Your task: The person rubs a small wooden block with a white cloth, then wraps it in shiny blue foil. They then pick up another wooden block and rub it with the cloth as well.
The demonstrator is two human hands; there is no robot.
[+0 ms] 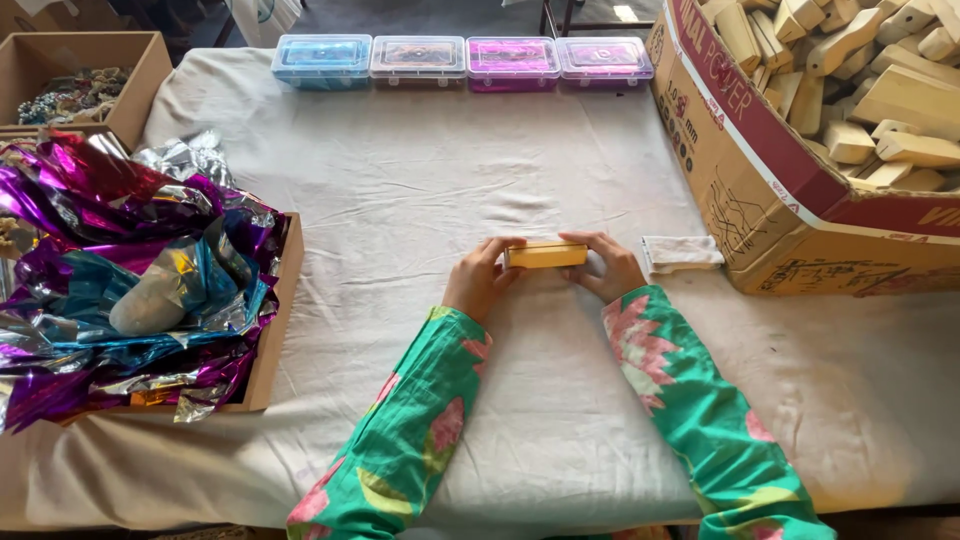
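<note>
Green floral sleeves point(420, 440) lead to the left hand point(478, 280) and right hand point(610, 266), by which a yellow wooden block point(545, 255) is held at its ends, low over the cloth-covered surface point(420, 190); with fingertip pinching only, it could be dropped or tipped

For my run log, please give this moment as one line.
left hand: holds yellow block | right hand: holds same block | block: on white cloth

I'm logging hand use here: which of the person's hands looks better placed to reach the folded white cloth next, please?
Probably the right hand. It grips the yellow block at the end beside the folded white cloth, with bare table between. The left hand holds the far end and would have to cross over.
</note>
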